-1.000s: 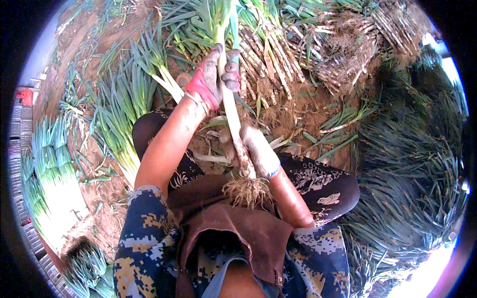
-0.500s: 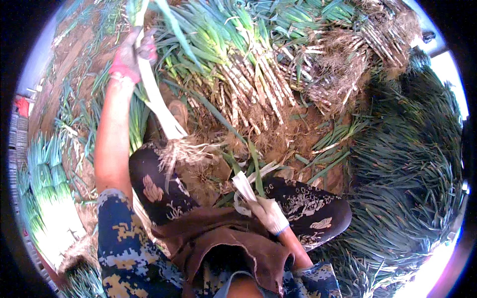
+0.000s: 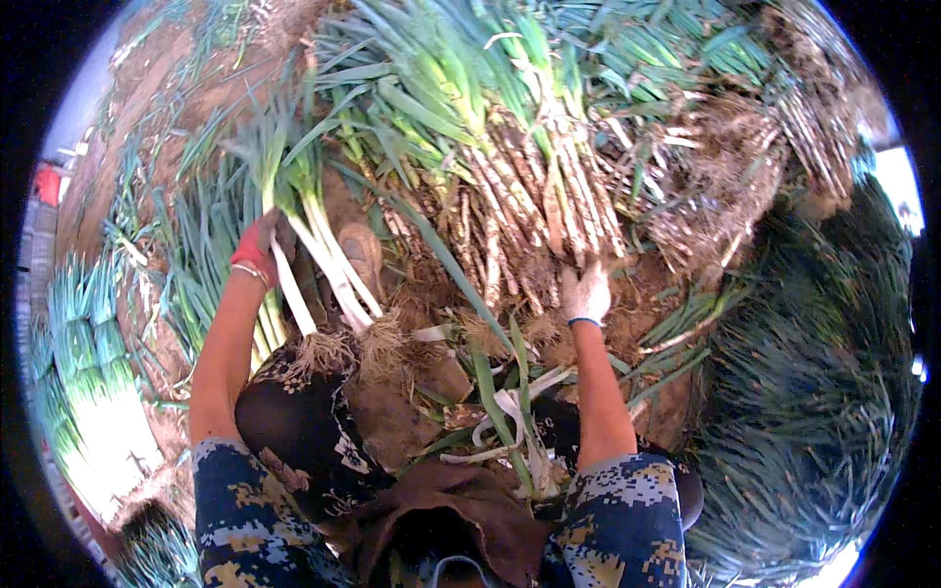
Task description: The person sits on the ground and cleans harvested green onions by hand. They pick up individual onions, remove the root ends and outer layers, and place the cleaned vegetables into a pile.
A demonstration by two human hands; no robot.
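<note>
Head view, left hand: red glove, gripping smooth white scallion stalk
Right hand: white glove, spread on soil-crusted scallion pile, frame centre

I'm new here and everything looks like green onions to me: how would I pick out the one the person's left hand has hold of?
Start at the big heap of muddy, unpeeled onions ahead of the person, then look left to the red-gloved left hand. The stalk under its fingers lies with a few others on the person's left knee. Unlike the soil-brown heap, its shank is clean white, with a tuft of roots toward the knee.
</note>
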